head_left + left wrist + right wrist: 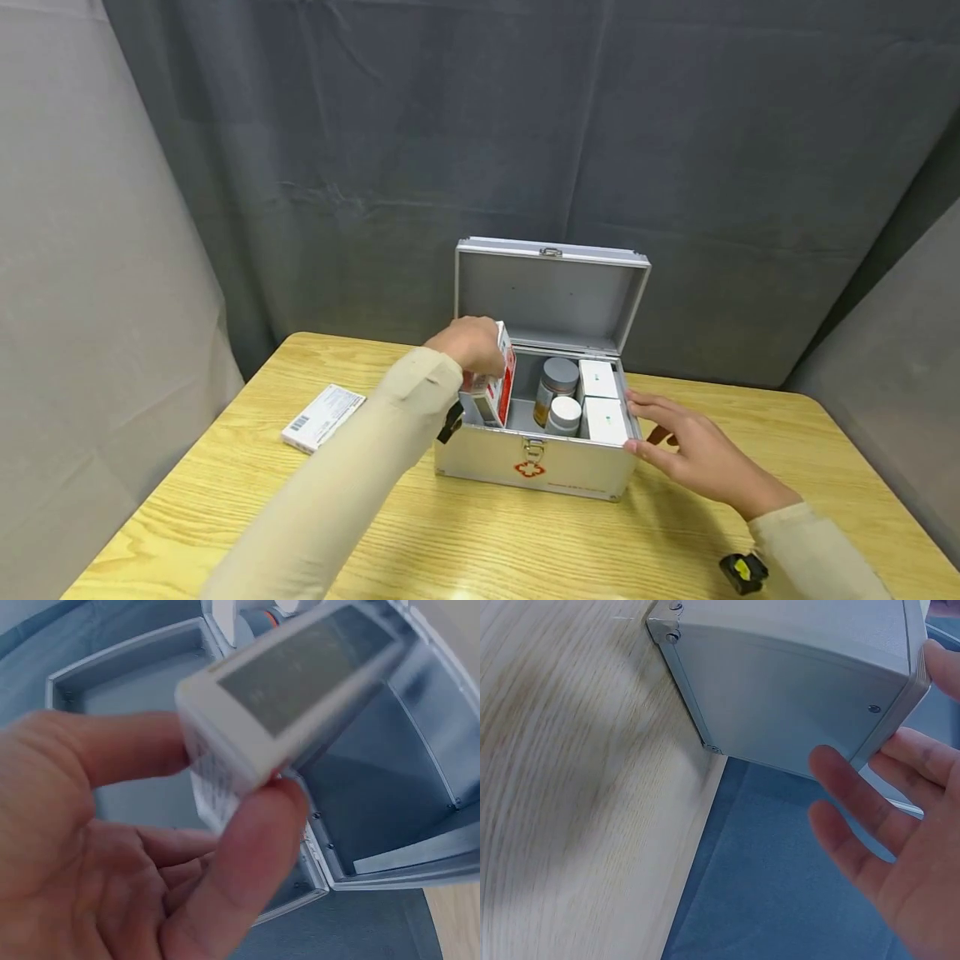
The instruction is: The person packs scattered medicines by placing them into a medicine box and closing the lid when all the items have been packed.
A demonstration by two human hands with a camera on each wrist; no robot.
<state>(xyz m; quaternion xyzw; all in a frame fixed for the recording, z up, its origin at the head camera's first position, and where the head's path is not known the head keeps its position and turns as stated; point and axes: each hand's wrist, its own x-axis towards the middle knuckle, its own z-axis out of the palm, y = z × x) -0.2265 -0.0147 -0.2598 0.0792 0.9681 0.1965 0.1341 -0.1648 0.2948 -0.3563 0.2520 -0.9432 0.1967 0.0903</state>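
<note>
A silver first aid case (480,454) stands on the table with its lid (540,300) raised. My left hand (471,343) pinches a red and white medicine box (506,379) between thumb and fingers, tilted over the left part of the case. The left wrist view shows the end of this carton (225,742) in my grip. My right hand (697,454) rests its fingertips on the case's right rim, the fingers fairly straight. In the right wrist view, those fingers (855,802) lie along the side wall (795,697).
Inside the case stand a grey-lidded jar (559,377), a white-capped bottle (564,413) and two white boxes, one in front (604,420) and one behind (597,379). A flat white box (324,417) lies on the wooden table (420,542) to the left. Grey curtains (360,167) hang behind.
</note>
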